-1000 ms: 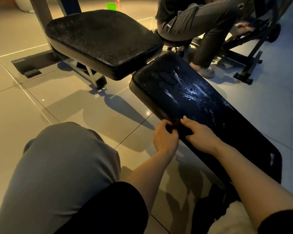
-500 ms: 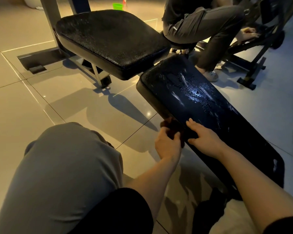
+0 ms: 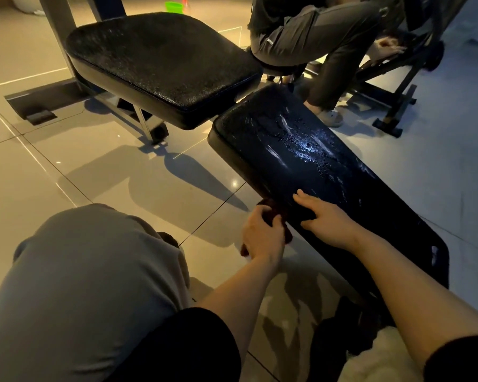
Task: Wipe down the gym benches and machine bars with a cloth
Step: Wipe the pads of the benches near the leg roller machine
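Landmark: we are taking the long bench pad (image 3: 309, 172) as our reference, a narrow black slab with rounded corners, running from beside the square seat down toward our right arm.
Cloth: we are seeing a dark reddish cloth (image 3: 273, 213) bunched against the pad's near long edge, with a small end showing below the left hand; its weave is too dim to tell.
Left hand: our left hand (image 3: 262, 238) is gripping the cloth with fingers curled round it, pressing it to the side of the pad, so the cloth is sitting mostly under and just ahead of the knuckles.
Right hand: our right hand (image 3: 326, 219) is lying relaxed on top of the pad, just beside the cloth, fingers spread and holding nothing.
Pad surface: we are looking at smooth, glossy vinyl, beaded and streaked with wet patches that are catching the light toward its far end.
Square seat: a thick, squarish black seat (image 3: 160, 64) is standing at the pad's far end on a grey metal frame; its cover is looking pebbled and matte.
Floor: large glossy tiles (image 3: 75, 166) are reflecting light left of the pad.
Other person: beyond the pad's far end, someone in grey trousers (image 3: 315, 37) is sitting by another machine.
Bucket: a small green bucket (image 3: 174, 6) is sitting far beyond the pad.
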Tool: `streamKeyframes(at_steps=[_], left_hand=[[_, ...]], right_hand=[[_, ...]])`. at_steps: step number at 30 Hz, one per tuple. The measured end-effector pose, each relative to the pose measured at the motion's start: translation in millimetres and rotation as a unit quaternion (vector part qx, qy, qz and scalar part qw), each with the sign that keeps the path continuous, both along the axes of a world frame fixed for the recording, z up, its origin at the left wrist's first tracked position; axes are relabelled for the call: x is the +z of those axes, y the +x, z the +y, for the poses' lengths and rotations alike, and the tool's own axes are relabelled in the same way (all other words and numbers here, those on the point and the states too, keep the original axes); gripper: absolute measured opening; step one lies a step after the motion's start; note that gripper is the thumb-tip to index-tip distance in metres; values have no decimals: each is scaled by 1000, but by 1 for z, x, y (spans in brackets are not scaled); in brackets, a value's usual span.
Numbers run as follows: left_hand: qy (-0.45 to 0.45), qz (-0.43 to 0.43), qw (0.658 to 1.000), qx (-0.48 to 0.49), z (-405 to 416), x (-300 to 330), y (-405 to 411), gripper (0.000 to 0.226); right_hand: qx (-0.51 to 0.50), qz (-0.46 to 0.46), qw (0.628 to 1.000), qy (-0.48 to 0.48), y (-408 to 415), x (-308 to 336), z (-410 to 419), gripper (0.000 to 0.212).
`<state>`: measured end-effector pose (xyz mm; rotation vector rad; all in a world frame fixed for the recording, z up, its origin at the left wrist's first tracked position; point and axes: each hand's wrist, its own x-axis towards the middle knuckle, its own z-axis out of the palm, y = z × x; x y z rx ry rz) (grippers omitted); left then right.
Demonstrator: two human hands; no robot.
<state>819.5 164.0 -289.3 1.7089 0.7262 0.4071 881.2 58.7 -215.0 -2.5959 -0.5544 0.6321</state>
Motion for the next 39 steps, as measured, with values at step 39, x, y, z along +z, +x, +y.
streamKeyframes(at_steps=[39], left_hand=[[11, -81, 997, -7, 1, 10, 22, 13]], right_hand=[[24, 27, 999, 6, -32, -22, -49, 71]])
